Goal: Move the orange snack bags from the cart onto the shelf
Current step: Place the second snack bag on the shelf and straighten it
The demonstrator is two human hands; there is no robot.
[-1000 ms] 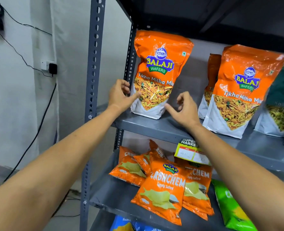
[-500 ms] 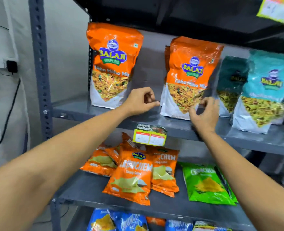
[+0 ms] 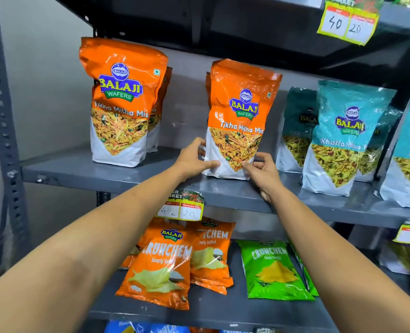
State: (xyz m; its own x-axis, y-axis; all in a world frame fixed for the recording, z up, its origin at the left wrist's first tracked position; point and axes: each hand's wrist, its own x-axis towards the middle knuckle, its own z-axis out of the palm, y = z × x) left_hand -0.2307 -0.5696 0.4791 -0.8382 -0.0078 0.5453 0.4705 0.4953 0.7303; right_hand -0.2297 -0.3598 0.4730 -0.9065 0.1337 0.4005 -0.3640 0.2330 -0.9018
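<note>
Two tiers of the grey metal shelf [image 3: 83, 173] fill our view. On the upper tier, a front orange Tikha Mitha Mix bag [image 3: 121, 102] stands upright at 10 o'clock with another tucked behind it, and teal Khatta Mitha bags [image 3: 345, 138] stand at 3 o'clock. On the lower tier, at 6 o'clock, lie orange Crunchem packets [image 3: 158, 267] and green Crunchem packets [image 3: 271, 270], the orange ones overlapping. Both our forearms reach up from the bottom corners toward the centre. Between them stands a second orange Tikha Mitha Mix bag [image 3: 241, 116], upright on the upper tier with a further orange bag just behind it. Our left hand [image 3: 192, 159] curls around its lower left edge, thumb on the white front. Our right hand [image 3: 262, 171] presses fingertips against its lower right corner. A yellow price tag [image 3: 182, 207] hangs from the shelf lip at 6 o'clock.
</note>
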